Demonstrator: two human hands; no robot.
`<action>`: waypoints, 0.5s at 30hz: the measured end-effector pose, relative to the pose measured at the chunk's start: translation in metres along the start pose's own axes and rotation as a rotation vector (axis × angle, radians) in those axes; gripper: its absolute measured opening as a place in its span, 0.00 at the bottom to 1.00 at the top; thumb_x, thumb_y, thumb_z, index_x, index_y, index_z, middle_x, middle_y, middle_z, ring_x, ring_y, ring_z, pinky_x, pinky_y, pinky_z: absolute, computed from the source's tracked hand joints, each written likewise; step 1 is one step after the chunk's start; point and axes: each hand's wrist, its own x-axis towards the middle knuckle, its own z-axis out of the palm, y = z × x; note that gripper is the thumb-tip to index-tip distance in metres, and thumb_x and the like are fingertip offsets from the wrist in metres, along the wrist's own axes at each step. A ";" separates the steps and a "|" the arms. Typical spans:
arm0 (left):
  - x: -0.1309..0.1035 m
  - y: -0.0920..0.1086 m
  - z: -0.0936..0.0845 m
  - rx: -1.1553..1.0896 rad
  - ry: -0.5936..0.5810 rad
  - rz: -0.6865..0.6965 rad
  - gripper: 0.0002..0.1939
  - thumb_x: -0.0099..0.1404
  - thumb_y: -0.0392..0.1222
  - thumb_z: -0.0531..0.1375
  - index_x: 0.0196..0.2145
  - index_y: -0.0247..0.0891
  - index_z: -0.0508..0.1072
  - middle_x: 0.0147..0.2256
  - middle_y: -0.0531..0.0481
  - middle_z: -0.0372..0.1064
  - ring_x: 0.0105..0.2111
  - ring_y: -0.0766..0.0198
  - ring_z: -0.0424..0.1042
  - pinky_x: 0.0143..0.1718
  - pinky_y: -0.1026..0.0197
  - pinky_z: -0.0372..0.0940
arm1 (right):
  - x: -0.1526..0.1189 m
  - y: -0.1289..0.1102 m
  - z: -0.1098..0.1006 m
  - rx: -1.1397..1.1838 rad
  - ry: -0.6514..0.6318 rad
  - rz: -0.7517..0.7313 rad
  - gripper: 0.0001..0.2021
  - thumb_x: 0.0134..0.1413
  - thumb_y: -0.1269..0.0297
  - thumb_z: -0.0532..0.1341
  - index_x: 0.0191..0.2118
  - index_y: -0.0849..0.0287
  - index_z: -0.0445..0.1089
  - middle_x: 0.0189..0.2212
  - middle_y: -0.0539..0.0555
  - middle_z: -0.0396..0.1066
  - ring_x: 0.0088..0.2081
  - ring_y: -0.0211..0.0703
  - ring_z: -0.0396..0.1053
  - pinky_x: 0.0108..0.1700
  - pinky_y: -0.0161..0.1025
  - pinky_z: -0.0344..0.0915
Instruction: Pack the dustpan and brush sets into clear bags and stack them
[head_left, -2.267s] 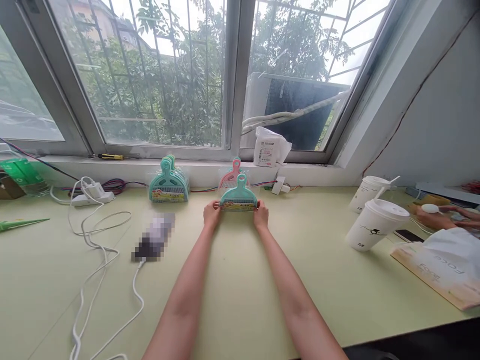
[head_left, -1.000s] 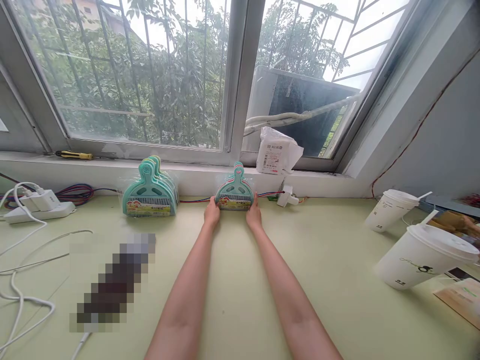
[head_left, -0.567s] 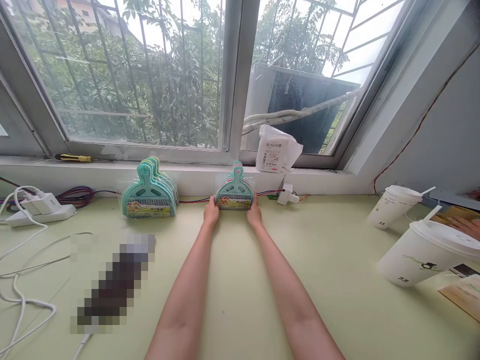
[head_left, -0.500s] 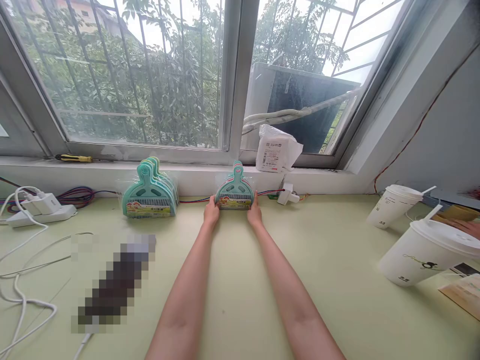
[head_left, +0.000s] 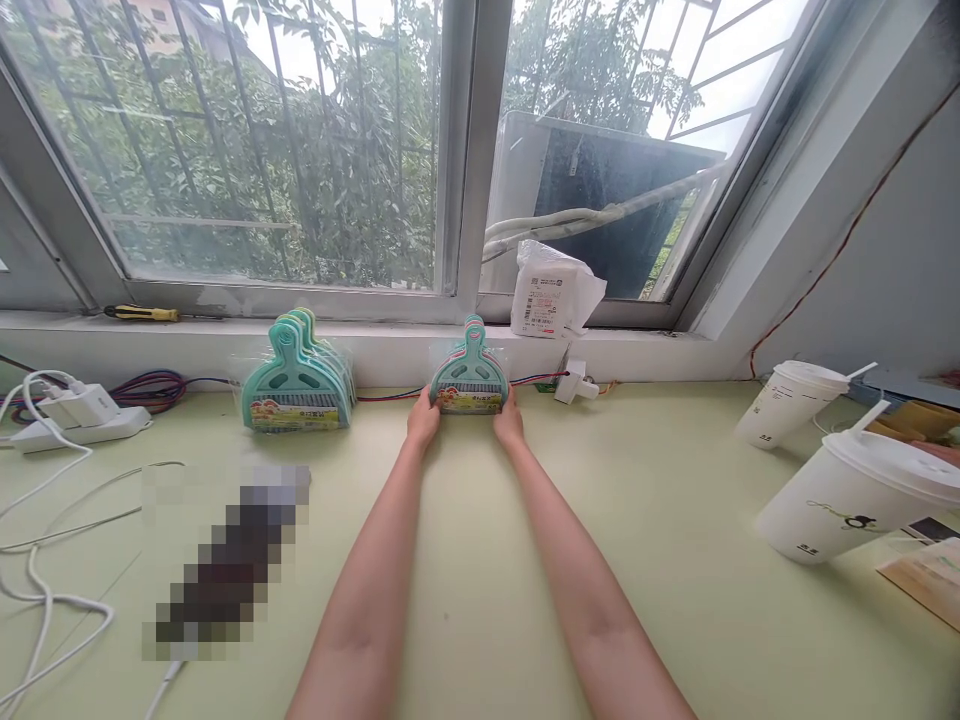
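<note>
A small stack of mint-green dustpan and brush sets (head_left: pixel 471 372) in clear wrapping stands upright at the back of the table, against the wall below the window. My left hand (head_left: pixel 424 418) grips its left side and my right hand (head_left: pixel 509 416) its right side, with both arms stretched far forward. Part of the fingers of each hand is hidden behind the stack. A second stack of similar dustpan and brush sets (head_left: pixel 295 385) stands to the left, apart from my hands.
Left are a power strip (head_left: pixel 82 430), white cables and a blurred dark object (head_left: pixel 232 555). A screwdriver (head_left: pixel 141 313) and white package (head_left: pixel 553 290) sit on the sill. A white plug (head_left: pixel 575 384) lies right of the stack; two lidded cups (head_left: pixel 855 495) stand farther right.
Both hands keep their hold on the stack, which stays in place. The view has shifted slightly. Another person's hand at the far right edge no longer shows clearly.
</note>
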 end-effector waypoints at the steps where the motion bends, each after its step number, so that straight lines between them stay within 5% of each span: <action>1: 0.000 0.000 0.000 -0.001 -0.001 -0.003 0.27 0.65 0.44 0.51 0.62 0.45 0.58 0.55 0.46 0.67 0.54 0.49 0.66 0.50 0.50 0.63 | 0.000 0.000 0.000 0.014 0.003 0.000 0.40 0.49 0.74 0.52 0.69 0.59 0.39 0.55 0.63 0.66 0.50 0.59 0.70 0.49 0.52 0.66; 15: 0.002 -0.002 0.003 -0.167 0.085 0.022 0.33 0.59 0.42 0.59 0.61 0.42 0.56 0.58 0.43 0.63 0.57 0.54 0.64 0.52 0.55 0.62 | -0.002 -0.003 -0.001 0.024 0.002 0.037 0.45 0.45 0.78 0.52 0.69 0.60 0.33 0.64 0.63 0.53 0.58 0.56 0.63 0.54 0.50 0.65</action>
